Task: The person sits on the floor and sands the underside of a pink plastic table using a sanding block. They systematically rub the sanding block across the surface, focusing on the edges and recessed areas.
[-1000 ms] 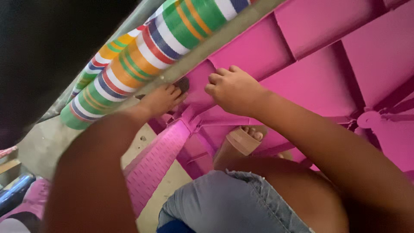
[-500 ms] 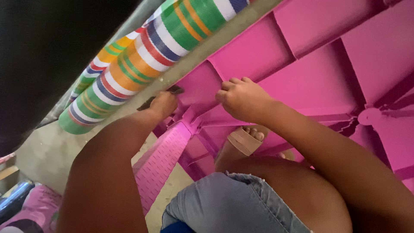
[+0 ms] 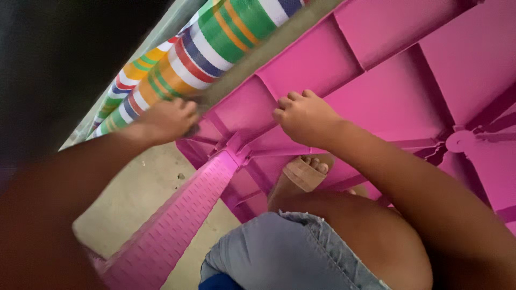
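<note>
Pink plastic table, overturned: right hand curls on its rib; left hand grips closed at its edge, contents hidden.

A person's right hand rests curled on an upturned pink plastic table, the left hand at its rim beside striped fabric.
</note>
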